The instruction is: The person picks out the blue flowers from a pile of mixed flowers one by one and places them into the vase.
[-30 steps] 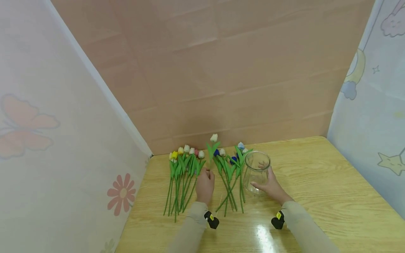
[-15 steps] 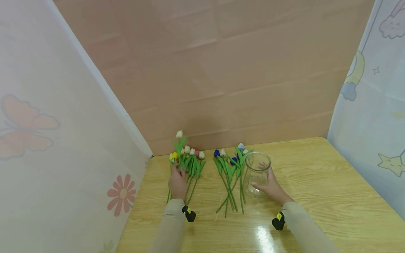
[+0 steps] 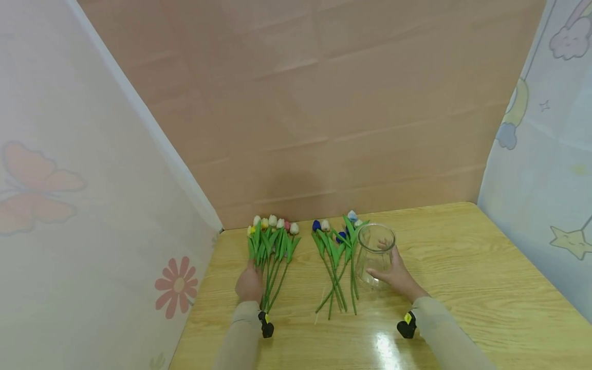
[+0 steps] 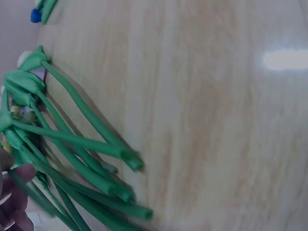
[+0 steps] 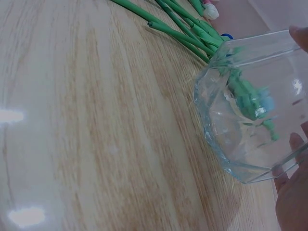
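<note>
My left hand (image 3: pixel 250 284) is low over the left bunch of artificial tulips (image 3: pixel 279 246). In the left wrist view its curled fingers (image 4: pixel 21 175) pinch a green tulip stem (image 4: pixel 36 197), partly blurred. The white tulip head (image 3: pixel 257 220) above that hand lies level with the other blooms. On the right, my right hand (image 3: pixel 398 275) holds a clear glass vase (image 3: pixel 371 264) standing on the table, thumb on the near side and fingers round the far side. The right wrist view shows the vase's faceted base (image 5: pixel 226 163) with green leaves visible through the glass.
Between the hands lies a second group of tulips (image 3: pixel 335 267) with blue and white heads and crossed stems, close beside the vase. A brown paper-like backdrop (image 3: pixel 296 128) rises behind the wooden table (image 3: pixel 462 288). Patterned panels stand left (image 3: pixel 102 231) and right (image 3: pixel 546 195).
My left hand has carried a white tulip leftward from the middle and lowered it onto the left side of the left bunch. The right hand and vase have stayed in place.
</note>
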### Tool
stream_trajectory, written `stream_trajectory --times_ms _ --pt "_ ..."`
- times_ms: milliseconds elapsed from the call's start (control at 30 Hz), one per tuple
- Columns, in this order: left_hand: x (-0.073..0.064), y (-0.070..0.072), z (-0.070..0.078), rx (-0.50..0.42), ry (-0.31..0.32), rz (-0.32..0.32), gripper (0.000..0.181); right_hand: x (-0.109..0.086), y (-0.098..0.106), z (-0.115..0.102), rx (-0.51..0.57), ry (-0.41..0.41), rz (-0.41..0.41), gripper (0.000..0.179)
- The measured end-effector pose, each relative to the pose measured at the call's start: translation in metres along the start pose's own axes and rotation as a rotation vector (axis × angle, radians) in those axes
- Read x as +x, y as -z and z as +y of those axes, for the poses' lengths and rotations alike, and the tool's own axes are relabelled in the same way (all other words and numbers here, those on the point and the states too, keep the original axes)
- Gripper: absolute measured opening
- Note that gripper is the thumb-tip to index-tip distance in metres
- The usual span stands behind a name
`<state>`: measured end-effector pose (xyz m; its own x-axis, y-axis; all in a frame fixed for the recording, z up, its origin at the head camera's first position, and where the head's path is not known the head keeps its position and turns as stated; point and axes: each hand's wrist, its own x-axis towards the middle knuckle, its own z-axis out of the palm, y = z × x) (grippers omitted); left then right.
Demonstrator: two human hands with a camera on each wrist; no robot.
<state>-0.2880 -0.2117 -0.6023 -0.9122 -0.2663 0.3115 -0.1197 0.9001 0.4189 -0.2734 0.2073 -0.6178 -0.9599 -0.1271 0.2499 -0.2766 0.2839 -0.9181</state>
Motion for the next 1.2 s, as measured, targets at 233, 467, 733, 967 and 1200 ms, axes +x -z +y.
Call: stream_trajectory --times_ms 233,467,733,967,1200 --pt "-0.002 -0.002 -0.007 0.081 -0.045 -0.049 0.035 0.000 0.000 -0.001 0.003 0.004 0.003 0.097" --pt "0.001 -0.001 0.002 0.184 -0.109 -0.009 0.028 0.000 -0.002 0.001 0.001 0.027 0.016 0.096" --pt "0.003 0.000 0.065 0.165 -0.246 0.141 0.024 0.000 0.000 0.001 -0.010 0.017 0.013 0.096" --pt "-0.021 -0.002 0.126 0.021 -0.381 0.050 0.019 0.001 0.001 0.001 -0.009 0.005 0.001 0.096" --pt "-0.043 -0.042 0.152 -0.037 -0.334 -0.160 0.013 0.001 0.001 0.001 -0.004 0.001 0.003 0.094"
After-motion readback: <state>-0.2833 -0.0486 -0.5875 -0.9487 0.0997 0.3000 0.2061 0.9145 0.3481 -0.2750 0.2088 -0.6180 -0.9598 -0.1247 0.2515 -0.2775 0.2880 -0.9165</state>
